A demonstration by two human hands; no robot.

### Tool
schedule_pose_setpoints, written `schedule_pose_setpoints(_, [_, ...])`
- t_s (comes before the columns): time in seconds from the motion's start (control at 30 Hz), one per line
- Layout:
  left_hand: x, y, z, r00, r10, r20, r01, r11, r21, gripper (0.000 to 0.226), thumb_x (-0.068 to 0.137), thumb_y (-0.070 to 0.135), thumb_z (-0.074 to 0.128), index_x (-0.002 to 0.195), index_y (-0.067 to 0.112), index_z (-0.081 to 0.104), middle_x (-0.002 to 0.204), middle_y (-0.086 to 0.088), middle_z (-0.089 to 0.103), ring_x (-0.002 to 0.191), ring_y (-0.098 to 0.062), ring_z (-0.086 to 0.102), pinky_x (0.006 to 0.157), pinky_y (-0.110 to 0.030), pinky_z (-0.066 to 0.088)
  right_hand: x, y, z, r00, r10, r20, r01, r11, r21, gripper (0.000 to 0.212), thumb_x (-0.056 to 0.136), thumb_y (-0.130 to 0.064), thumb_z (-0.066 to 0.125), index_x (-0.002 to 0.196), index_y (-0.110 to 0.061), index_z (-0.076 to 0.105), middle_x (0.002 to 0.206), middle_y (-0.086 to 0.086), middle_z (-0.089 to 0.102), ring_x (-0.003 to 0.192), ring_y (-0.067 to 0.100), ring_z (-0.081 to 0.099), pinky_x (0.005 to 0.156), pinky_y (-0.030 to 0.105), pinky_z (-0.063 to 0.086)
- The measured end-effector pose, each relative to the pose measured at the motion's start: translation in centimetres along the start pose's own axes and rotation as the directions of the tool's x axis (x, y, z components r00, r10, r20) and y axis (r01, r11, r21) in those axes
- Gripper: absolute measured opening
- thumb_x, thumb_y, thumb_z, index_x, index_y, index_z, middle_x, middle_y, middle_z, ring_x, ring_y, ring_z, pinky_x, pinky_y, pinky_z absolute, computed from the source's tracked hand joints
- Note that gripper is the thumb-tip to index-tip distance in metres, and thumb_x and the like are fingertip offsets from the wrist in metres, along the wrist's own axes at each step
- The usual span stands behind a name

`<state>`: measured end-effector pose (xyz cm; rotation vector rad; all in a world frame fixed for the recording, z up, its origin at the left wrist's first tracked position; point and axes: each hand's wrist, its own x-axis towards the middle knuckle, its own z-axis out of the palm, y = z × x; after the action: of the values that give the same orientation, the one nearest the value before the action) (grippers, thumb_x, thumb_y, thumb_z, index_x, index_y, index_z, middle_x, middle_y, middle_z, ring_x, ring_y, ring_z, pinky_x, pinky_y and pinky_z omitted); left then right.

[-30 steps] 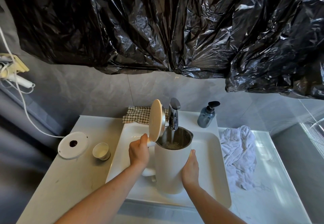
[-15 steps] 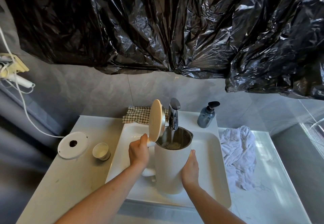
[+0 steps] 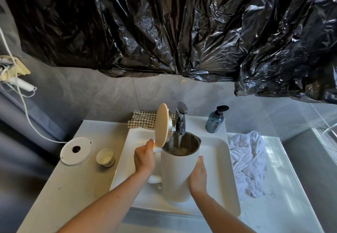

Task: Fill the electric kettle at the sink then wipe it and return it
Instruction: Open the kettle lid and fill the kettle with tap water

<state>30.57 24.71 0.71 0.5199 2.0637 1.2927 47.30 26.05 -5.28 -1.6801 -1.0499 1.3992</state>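
Note:
A white electric kettle [image 3: 176, 176] stands upright in the white sink [image 3: 217, 161], its lid [image 3: 161, 126] flipped open. Water runs from the chrome tap [image 3: 180, 118] into the kettle's mouth, and the water inside bubbles. My left hand [image 3: 145, 157] grips the handle near the top, thumb by the lid hinge. My right hand [image 3: 198, 176] presses flat against the kettle's right side. The round white kettle base [image 3: 76, 150] lies on the counter to the left, its cord running up the wall. A white cloth [image 3: 249, 161] lies crumpled right of the sink.
A small white cup [image 3: 105, 158] stands beside the base. A checked cloth [image 3: 144, 120] lies behind the sink, and a blue soap dispenser [image 3: 215, 120] stands at the back right. Black plastic sheeting [image 3: 182, 26] hangs overhead. A glass panel edges the counter at the right.
Both hands and the kettle have stayed in place. Water keeps running in.

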Motion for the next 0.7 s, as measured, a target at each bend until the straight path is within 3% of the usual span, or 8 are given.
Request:
schedule_pose_setpoints(0.33, [0.19, -0.19, 0.05, 1.000, -0.014, 0.013, 0.014, 1.000, 0.006, 0.046, 0.104, 0.035, 0.045, 0.081, 0.004, 0.070, 0.071, -0.007, 0.063, 0.074, -0.020, 0.060, 0.068, -0.032, 0.043, 0.01, -0.08, -0.22, 1.000, 0.002, 0.006, -0.002, 1.000, -0.011, 0.052, 0.108, -0.044, 0.017, 0.114, -0.026, 0.066, 0.113, -0.008, 0.068, 0.114, 0.017, 0.060, 0.099, 0.033, 0.035])
schedule_pose_setpoints(0.53, [0.14, -0.22, 0.10, 1.000, -0.019, 0.013, 0.018, 1.000, 0.009, 0.048, 0.104, 0.036, 0.045, 0.079, 0.003, 0.070, 0.070, -0.007, 0.064, 0.074, -0.021, 0.062, 0.064, -0.030, 0.043, 0.24, 0.23, -0.34, 1.000, 0.005, 0.003, -0.005, 1.000, -0.013, 0.056, 0.110, -0.043, 0.017, 0.143, -0.020, 0.055, 0.136, -0.009, 0.055, 0.126, 0.008, 0.045, 0.108, 0.026, 0.025])
schedule_pose_setpoints(0.7, [0.15, -0.24, 0.07, 1.000, -0.017, 0.010, 0.017, 1.000, 0.000, 0.049, 0.103, 0.036, 0.045, 0.080, 0.001, 0.070, 0.071, -0.009, 0.064, 0.075, -0.023, 0.062, 0.062, -0.030, 0.043, 0.08, 0.06, -0.33, 1.000, 0.001, 0.002, -0.001, 1.000, -0.006, 0.053, 0.110, -0.042, 0.017, 0.141, -0.023, 0.056, 0.132, -0.009, 0.055, 0.123, 0.008, 0.045, 0.106, 0.025, 0.025])
